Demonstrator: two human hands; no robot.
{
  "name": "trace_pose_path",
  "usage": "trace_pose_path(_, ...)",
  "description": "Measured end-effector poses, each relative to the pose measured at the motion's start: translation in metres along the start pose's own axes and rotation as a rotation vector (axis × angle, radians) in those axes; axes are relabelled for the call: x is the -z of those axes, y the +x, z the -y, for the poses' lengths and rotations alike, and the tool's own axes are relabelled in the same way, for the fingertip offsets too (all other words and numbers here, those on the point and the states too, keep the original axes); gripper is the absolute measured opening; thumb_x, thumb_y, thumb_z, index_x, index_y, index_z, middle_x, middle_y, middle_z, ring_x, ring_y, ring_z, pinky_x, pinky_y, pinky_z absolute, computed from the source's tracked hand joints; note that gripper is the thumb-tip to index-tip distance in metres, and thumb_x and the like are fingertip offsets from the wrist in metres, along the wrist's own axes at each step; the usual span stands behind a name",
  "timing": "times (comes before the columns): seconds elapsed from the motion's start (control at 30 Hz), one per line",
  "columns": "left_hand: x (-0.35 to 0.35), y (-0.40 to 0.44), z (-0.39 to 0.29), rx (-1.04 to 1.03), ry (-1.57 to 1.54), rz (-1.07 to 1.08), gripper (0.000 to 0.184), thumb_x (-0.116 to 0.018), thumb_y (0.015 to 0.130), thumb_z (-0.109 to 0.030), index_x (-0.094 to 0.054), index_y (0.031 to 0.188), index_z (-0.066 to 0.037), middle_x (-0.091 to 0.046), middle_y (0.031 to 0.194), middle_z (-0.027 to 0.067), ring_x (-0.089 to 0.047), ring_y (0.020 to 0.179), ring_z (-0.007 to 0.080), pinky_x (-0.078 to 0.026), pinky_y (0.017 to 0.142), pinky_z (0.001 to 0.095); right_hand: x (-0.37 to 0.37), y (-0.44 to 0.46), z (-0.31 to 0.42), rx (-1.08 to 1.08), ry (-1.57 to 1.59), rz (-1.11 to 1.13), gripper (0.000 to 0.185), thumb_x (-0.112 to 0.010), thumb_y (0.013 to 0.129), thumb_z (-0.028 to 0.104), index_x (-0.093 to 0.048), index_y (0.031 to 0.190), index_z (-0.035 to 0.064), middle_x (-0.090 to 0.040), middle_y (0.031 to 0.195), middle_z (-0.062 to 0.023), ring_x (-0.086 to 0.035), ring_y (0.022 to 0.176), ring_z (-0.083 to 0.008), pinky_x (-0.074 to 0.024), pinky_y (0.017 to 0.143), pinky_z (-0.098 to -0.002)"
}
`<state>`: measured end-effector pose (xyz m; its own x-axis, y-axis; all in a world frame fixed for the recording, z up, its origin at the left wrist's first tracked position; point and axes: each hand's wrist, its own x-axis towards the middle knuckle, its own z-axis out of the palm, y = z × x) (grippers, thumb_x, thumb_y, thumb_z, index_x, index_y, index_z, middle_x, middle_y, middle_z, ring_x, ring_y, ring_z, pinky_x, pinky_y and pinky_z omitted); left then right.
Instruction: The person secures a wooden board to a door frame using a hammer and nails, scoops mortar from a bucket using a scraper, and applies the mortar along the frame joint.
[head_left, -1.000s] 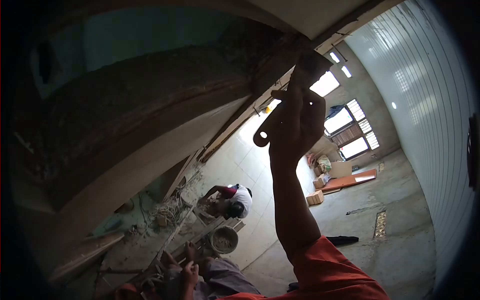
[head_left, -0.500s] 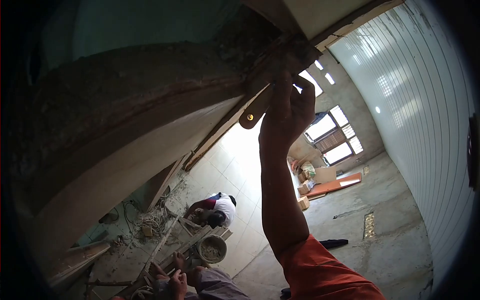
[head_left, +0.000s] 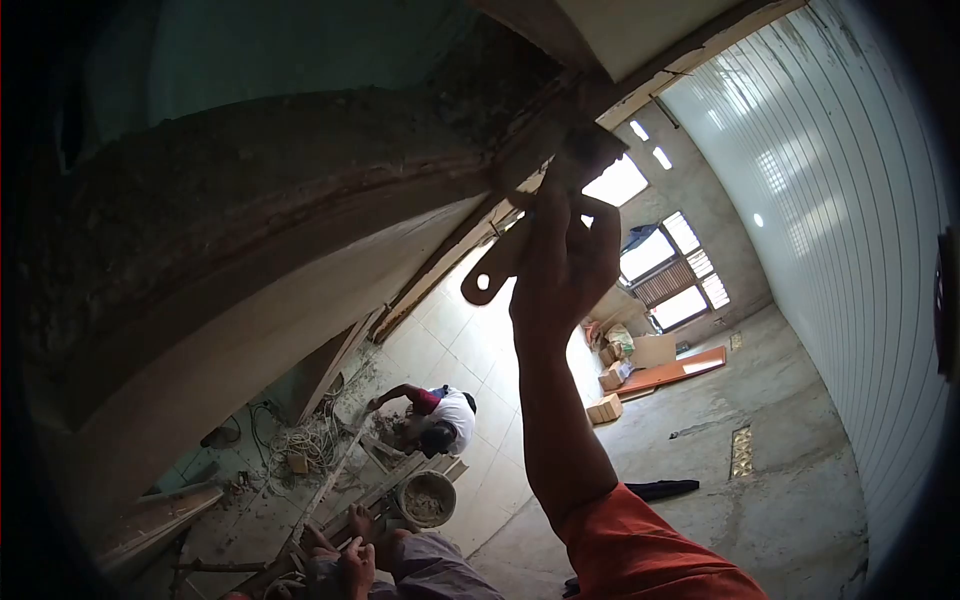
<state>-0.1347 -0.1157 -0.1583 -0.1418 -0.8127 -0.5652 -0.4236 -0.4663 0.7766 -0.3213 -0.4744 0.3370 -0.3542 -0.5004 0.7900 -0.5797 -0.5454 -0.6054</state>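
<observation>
My right hand (head_left: 568, 250) is raised and closed around a putty knife (head_left: 492, 275). The rounded handle end with its hole sticks out left of the hand, and the dark, broad blade points up toward the wooden beam (head_left: 665, 75). A gap of light shows beside the blade; whether its edge touches the beam I cannot tell in the shadow. Low in the view, my left hand (head_left: 356, 570) is beside my knee in grey shorts, its fingers curled together. Whatever it may hold is too small to make out. Left of the putty knife runs a curved plastered edge (head_left: 300, 250).
Far below, a person in a white and maroon shirt (head_left: 455, 420) bends over the tiled floor. A bucket of mortar-like mix (head_left: 426, 498) stands by wooden planks near my bare feet (head_left: 320, 542). Tangled cables (head_left: 310, 445) lie left. Boxes (head_left: 604, 408) and an orange board (head_left: 670, 372) are at right.
My right hand and the putty knife have moved down and slightly left, away from the beam, exposing more of the blade. The person below has stretched an arm out to the left.
</observation>
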Motion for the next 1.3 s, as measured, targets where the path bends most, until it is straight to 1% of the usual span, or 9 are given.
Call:
trace_pose_path(0.17, 0.002, -0.004, -0.013, 0.034, -0.025, 0.005, 0.054, -0.067, 0.094, -0.036, -0.067, 0.128, 0.005, -0.076, 0.097, 0.0213, -0.074, 0.094, 0.0364, -0.058, 0.082, 0.0464, 0.001, 0.007, 0.002, 0.013, 0.068, 0.027, 0.019, -0.065, 0.105, 0.017, -0.057, 0.103, 0.0005, -0.077, 0.083, -0.0142, -0.068, 0.068, -0.0075, -0.0488, 0.057, -0.0207)
trace_pose_path(0.27, -0.006, 0.000, 0.003, -0.051, -0.005, -0.031, 0.055, -0.067, 0.093, -0.036, -0.066, 0.129, 0.005, -0.076, 0.096, 0.0212, -0.074, 0.093, 0.0363, -0.058, 0.082, 0.0463, -0.006, 0.019, 0.005, 0.013, 0.154, 0.031, 0.017, -0.067, 0.103, 0.016, -0.059, 0.103, 0.0011, -0.076, 0.080, -0.0112, -0.067, 0.068, -0.0063, -0.0474, 0.056, -0.0199)
trace_pose_path(0.6, -0.001, 0.000, -0.007, 0.015, -0.025, 0.025, 0.057, -0.068, 0.093, -0.037, -0.065, 0.130, 0.007, -0.076, 0.099, 0.0229, -0.074, 0.094, 0.0366, -0.058, 0.082, 0.0463, -0.020, 0.030, 0.008, 0.006, 0.180, -0.007, 0.016, -0.069, 0.102, 0.015, -0.060, 0.099, 0.0021, -0.072, 0.074, -0.0084, -0.065, 0.066, -0.0060, -0.0460, 0.056, -0.0199)
trace_pose_path(0.7, -0.003, 0.002, -0.002, 0.014, -0.029, 0.020, 0.057, -0.067, 0.093, -0.037, -0.065, 0.130, 0.007, -0.075, 0.100, 0.0235, -0.074, 0.094, 0.0368, -0.058, 0.083, 0.0460, -0.022, 0.029, 0.013, -0.057, 0.137, -0.007, 0.017, -0.070, 0.101, 0.015, -0.059, 0.096, 0.0018, -0.070, 0.070, -0.0076, -0.062, 0.060, -0.0061, -0.0441, 0.054, -0.0198)
trace_pose_path(0.87, -0.005, 0.006, 0.000, 0.038, -0.038, 0.034, 0.058, -0.067, 0.094, -0.037, -0.065, 0.130, 0.008, -0.075, 0.103, 0.0244, -0.074, 0.095, 0.0372, -0.058, 0.083, 0.0457, -0.027, 0.024, 0.010, -0.092, 0.197, -0.013, 0.018, -0.069, 0.100, 0.013, -0.057, 0.093, 0.0005, -0.064, 0.059, -0.0085, -0.054, 0.042, -0.0093, -0.0366, 0.040, -0.0247)
trace_pose_path(1.0, 0.009, 0.001, -0.017, 0.048, -0.038, 0.054, 0.059, -0.067, 0.094, -0.038, -0.064, 0.131, 0.009, -0.074, 0.107, 0.0254, -0.074, 0.097, 0.0368, -0.059, 0.084, 0.0444, -0.022, 0.015, 0.013, -0.152, 0.244, 0.002, 0.018, -0.068, 0.100, 0.013, -0.057, 0.094, 0.0006, -0.063, 0.058, -0.0086, -0.054, 0.041, -0.0101, -0.0346, 0.037, -0.0256)
trace_pose_path(1.2, -0.002, 0.003, -0.001, -0.006, -0.048, 0.017, 0.059, -0.069, 0.092, -0.037, -0.065, 0.129, 0.008, -0.076, 0.103, 0.0243, -0.075, 0.099, 0.0357, -0.059, 0.086, 0.0434, -0.020, -0.010, 0.005, -0.256, 0.237, 0.025, 0.019, -0.069, 0.101, 0.015, -0.057, 0.094, 0.0027, -0.064, 0.061, -0.0074, -0.053, 0.042, -0.0091, -0.0359, 0.037, -0.0251)
trace_pose_path(1.27, -0.008, 0.003, 0.007, -0.056, -0.015, -0.057, 0.055, -0.067, 0.093, -0.036, -0.067, 0.128, 0.007, -0.077, 0.092, 0.0178, -0.074, 0.091, 0.0366, -0.058, 0.083, 0.0449, -0.017, -0.021, 0.003, -0.292, 0.235, 0.040, 0.019, -0.069, 0.101, 0.015, -0.056, 0.094, 0.0030, -0.065, 0.063, -0.0073, -0.055, 0.045, -0.0087, -0.0374, 0.039, -0.0244)
trace_pose_path(1.3, -0.010, 0.002, 0.010, -0.056, -0.010, -0.062, 0.055, -0.067, 0.093, -0.036, -0.067, 0.128, 0.007, -0.077, 0.092, 0.0178, -0.074, 0.091, 0.0366, -0.058, 0.083, 0.0449, -0.015, -0.025, 0.003, -0.325, 0.235, 0.054, 0.019, -0.069, 0.101, 0.015, -0.056, 0.093, 0.0033, -0.066, 0.065, -0.0073, -0.057, 0.048, -0.0082, -0.0390, 0.041, -0.0237)
